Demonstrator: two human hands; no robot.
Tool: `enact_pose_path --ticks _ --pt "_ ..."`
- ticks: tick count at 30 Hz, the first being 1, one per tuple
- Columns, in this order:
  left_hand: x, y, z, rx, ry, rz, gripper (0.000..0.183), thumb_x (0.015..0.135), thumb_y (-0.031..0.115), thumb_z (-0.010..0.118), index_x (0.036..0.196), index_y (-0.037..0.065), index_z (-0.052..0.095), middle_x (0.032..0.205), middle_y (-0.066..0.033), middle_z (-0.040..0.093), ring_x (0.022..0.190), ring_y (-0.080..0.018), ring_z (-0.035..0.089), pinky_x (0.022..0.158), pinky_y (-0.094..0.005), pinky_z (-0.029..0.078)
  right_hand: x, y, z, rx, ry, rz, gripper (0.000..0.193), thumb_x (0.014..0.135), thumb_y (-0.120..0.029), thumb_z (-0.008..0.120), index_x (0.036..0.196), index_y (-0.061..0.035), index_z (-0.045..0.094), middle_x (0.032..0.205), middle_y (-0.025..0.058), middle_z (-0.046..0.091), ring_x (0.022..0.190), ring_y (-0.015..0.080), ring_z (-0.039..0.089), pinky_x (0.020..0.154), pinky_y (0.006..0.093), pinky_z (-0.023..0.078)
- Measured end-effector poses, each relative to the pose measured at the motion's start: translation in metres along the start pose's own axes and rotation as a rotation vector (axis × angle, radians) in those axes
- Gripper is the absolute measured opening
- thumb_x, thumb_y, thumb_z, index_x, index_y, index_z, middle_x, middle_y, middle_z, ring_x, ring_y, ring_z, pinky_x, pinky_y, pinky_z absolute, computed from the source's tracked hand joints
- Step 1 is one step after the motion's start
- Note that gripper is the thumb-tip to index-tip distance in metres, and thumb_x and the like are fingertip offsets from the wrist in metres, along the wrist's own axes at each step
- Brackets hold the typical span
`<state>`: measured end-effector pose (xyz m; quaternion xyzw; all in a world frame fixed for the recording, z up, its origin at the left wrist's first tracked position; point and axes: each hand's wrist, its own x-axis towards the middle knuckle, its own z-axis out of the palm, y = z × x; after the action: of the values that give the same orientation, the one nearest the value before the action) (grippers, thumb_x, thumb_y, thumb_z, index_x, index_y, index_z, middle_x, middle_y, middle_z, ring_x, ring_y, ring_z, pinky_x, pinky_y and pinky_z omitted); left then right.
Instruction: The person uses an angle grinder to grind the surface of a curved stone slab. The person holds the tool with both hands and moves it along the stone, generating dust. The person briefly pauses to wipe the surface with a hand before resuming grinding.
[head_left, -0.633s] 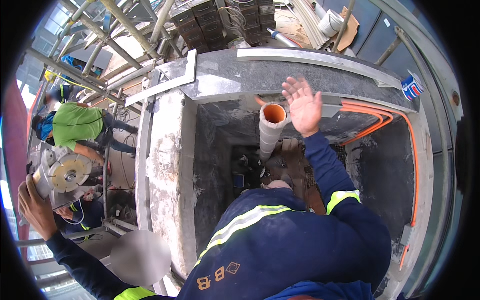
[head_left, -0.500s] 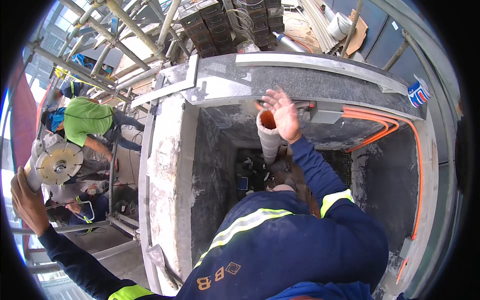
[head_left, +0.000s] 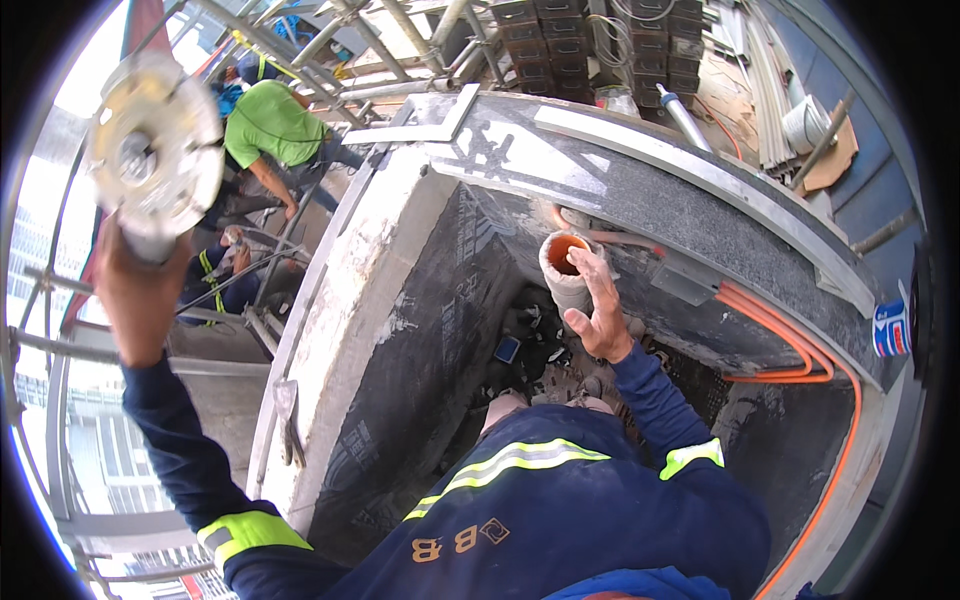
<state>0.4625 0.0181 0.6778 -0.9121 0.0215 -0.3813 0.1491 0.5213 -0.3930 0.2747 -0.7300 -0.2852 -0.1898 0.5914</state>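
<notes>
The left hand (head_left: 147, 295), wrapped round the grinder (head_left: 160, 180), has swung it higher; the empty right hand (head_left: 604, 322), thumb spread, has come down, pipe (head_left: 574, 291) by its fingertips, contact unclear.

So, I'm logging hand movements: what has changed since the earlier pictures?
The left hand has swung the angle grinder up in the view, where it looks larger. The right hand, beside the grey-coated pipe earlier, now overlaps its orange mouth. The view has turned. The grinder stayed gripped; nothing was let go.
</notes>
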Motion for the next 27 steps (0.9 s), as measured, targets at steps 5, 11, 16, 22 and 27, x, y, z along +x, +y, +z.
enact_pose_path --ticks 5,11,16,22,27 --pt "-0.036 0.12 0.044 -0.73 -0.327 -0.206 0.049 0.071 0.017 0.088 0.111 -0.002 0.069 0.095 -0.0157 0.076 0.081 -0.024 0.073 0.078 -0.0387 0.057 0.015 -0.058 -0.006 0.196 -0.232 0.087 0.077 0.096 -0.045 0.07 0.15 0.0049 0.046 0.138 0.0214 0.061 0.122 0.0326 0.064 0.108 0.0442 0.046" --pt "-0.091 0.262 0.109 -1.391 -0.632 -0.483 0.054 0.07 0.022 0.088 0.113 -0.002 0.068 0.1 -0.0172 0.076 0.09 -0.0254 0.075 0.086 -0.0393 0.059 -0.008 -0.099 0.023 0.513 -0.287 0.225 0.107 0.087 -0.038 0.084 0.163 0.0012 0.02 0.158 0.0195 0.038 0.139 0.0303 0.048 0.116 0.0449 0.039" --pt "-0.11 0.355 0.123 -1.695 -0.407 -0.593 0.077 0.071 0.035 0.086 0.125 -0.011 0.058 0.112 -0.0314 0.07 0.106 -0.0387 0.07 0.098 -0.0433 0.053 -0.027 -0.114 0.011 0.13 0.183 0.329 0.121 0.074 -0.031 0.092 0.161 0.0091 0.018 0.164 0.0261 0.03 0.152 0.0347 0.029 0.125 0.043 0.019" --pt "-0.152 0.389 0.115 -1.656 -0.396 -0.471 0.075 0.084 0.049 0.081 0.118 -0.012 0.052 0.108 -0.0321 0.062 0.104 -0.0449 0.064 0.092 -0.0498 0.05 -0.047 -0.112 -0.04 0.3 0.079 0.398 0.111 0.069 -0.023 0.083 0.158 0.0066 0.025 0.147 0.0172 0.047 0.139 0.027 0.046 0.12 0.0384 0.03" --pt "-0.176 0.313 0.121 -1.558 -0.301 -0.088 0.048 0.091 0.041 0.077 0.115 0.003 0.063 0.113 -0.0175 0.063 0.109 -0.0371 0.061 0.095 -0.0461 0.046 -0.051 -0.158 -0.056 1.006 0.084 0.569 0.095 0.068 -0.022 0.079 0.146 0.0045 0.031 0.125 0.0192 0.048 0.074 0.0197 0.06 0.06 0.0305 0.055"
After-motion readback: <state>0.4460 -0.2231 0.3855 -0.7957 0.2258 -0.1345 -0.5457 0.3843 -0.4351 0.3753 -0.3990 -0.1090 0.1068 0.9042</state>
